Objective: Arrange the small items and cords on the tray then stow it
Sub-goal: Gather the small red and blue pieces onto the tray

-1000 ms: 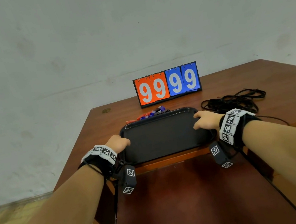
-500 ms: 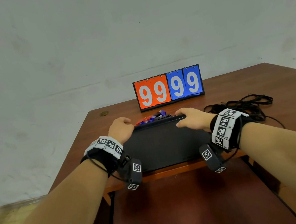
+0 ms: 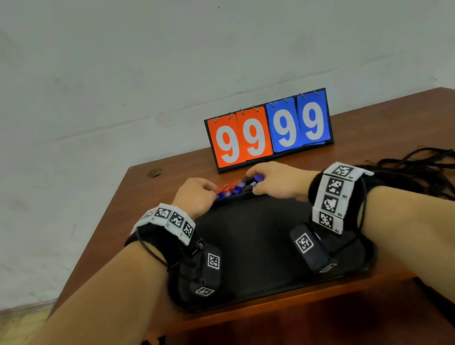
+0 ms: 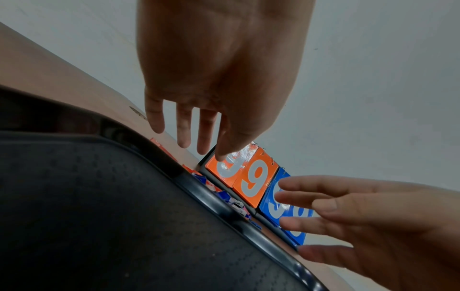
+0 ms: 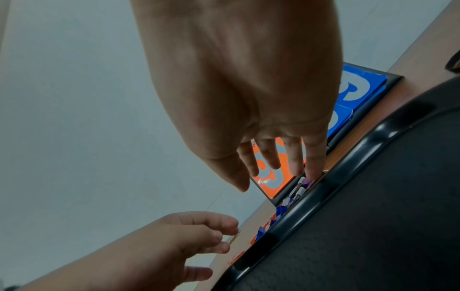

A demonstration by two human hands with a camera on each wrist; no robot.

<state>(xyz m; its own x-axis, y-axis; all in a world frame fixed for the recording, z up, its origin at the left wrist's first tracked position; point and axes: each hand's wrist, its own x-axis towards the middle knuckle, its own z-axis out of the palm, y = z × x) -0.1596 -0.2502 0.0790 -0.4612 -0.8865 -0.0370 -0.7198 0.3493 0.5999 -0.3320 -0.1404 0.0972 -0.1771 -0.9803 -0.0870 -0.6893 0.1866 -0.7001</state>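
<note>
A black tray [image 3: 255,242] lies at the table's near edge, with nothing on it. Just past its far rim sits a pile of small red, blue and white items [image 3: 234,188]. My left hand [image 3: 211,192] hovers at the pile's left end, fingers loosely spread and holding nothing [image 4: 194,141]. My right hand [image 3: 254,181] reaches down at the pile's right end. In the right wrist view its fingertips [image 5: 311,173] touch the items [image 5: 293,195] beside the tray rim [image 5: 348,177]. A tangle of black cords [image 3: 417,172] lies on the table right of the tray.
An orange and blue scoreboard [image 3: 269,131] reading 9999 stands just behind the small items. The brown table [image 3: 149,214] ends at the left and at the near edge below the tray. A pale wall rises behind.
Both hands left the tray's side rims, slid forward over it to the far rim, and now sit over the small items beyond it. The head has come closer.
</note>
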